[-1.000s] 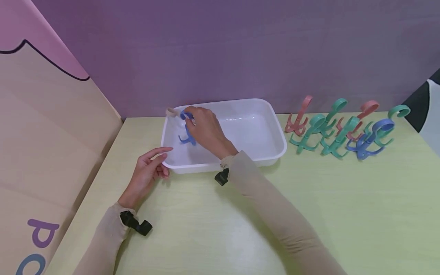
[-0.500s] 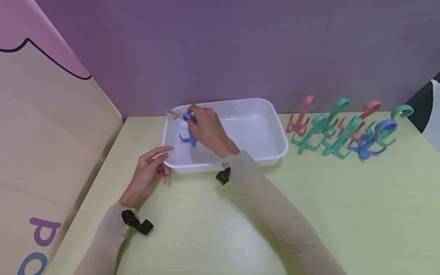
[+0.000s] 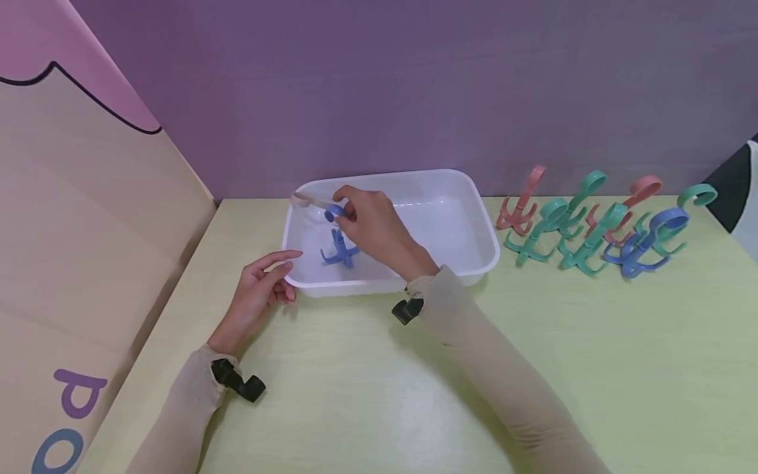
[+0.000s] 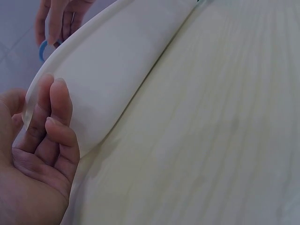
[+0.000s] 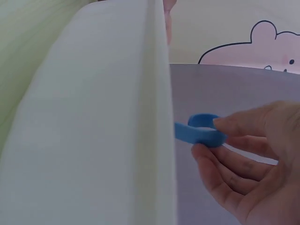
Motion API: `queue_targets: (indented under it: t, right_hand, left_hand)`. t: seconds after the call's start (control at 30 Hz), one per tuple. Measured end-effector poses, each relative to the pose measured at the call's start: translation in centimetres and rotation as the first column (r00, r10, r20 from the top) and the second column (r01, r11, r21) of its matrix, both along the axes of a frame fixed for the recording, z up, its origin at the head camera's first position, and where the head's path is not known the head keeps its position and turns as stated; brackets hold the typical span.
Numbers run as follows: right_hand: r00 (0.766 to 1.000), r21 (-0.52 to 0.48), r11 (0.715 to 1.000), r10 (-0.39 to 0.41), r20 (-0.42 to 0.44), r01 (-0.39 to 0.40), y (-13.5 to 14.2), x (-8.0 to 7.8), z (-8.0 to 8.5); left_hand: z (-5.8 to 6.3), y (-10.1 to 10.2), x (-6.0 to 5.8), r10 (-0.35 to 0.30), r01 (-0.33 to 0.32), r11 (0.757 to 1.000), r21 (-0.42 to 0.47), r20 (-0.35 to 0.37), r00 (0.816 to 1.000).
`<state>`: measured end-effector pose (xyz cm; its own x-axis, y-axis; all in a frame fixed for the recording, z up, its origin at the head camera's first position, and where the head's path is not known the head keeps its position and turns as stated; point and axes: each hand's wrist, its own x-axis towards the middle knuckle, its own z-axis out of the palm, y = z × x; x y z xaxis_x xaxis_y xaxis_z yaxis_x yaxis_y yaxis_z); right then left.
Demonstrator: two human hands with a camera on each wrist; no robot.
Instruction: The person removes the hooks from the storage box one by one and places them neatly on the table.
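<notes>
My right hand (image 3: 379, 227) pinches the curled top of a blue multi-prong hanging hook (image 3: 339, 250) inside a white tray (image 3: 438, 230). Its pronged base points down over the left part of the tray floor. In the right wrist view, thumb and fingers hold the blue curl, while the tray wall hides the prongs. A beige hook (image 3: 301, 199) leans at the tray's back left corner, partly hidden behind the right hand. My left hand (image 3: 257, 293) holds the front left corner of the tray, with the rim between thumb and fingers in the left wrist view.
To the right of the tray, several similar hooks stand grouped on the pale green table (image 3: 355, 395): red (image 3: 517, 214), green (image 3: 585, 243) and one blue hook (image 3: 642, 247). A purple wall (image 3: 414, 85) rises close behind the tray, and a beige panel (image 3: 89, 230) borders the left.
My right hand has moved slightly right and nearer, carrying the blue hook away from the beige one. The left hand stays at the tray corner.
</notes>
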<state>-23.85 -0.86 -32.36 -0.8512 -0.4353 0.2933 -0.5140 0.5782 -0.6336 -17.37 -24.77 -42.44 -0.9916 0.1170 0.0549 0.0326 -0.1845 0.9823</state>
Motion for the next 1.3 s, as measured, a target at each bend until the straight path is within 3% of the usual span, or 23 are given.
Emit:
queue_targets:
  t: [0.27, 0.6, 0.9, 1.3]
  right_hand:
    - [0.996, 0.06, 0.996, 0.073, -0.057, -0.07, 1.6, 0.4, -0.1]
    - [0.991, 0.055, 0.995, 0.092, -0.094, -0.088, 2.0, 0.8, -0.1]
    - [0.979, 0.081, 0.996, 0.037, -0.2, -0.021, 1.0, 1.6, -0.5]
    - [0.985, 0.107, 0.992, 0.083, -0.153, -0.067, 1.3, 1.6, -0.8]
  left_hand:
    - [-0.1, 0.0, 0.0, -0.003, 0.003, 1.0, 0.01, -0.008, 1.0]
    - [-0.3, 0.2, -0.3, -0.022, 0.022, 1.0, 0.007, -0.006, 1.0]
    - [-0.2, -0.2, 0.1, -0.018, 0.018, 1.0, 0.001, -0.003, 1.0]
    - [-0.3, 0.0, 0.1, -0.017, 0.017, 1.0, -0.007, -0.008, 1.0]
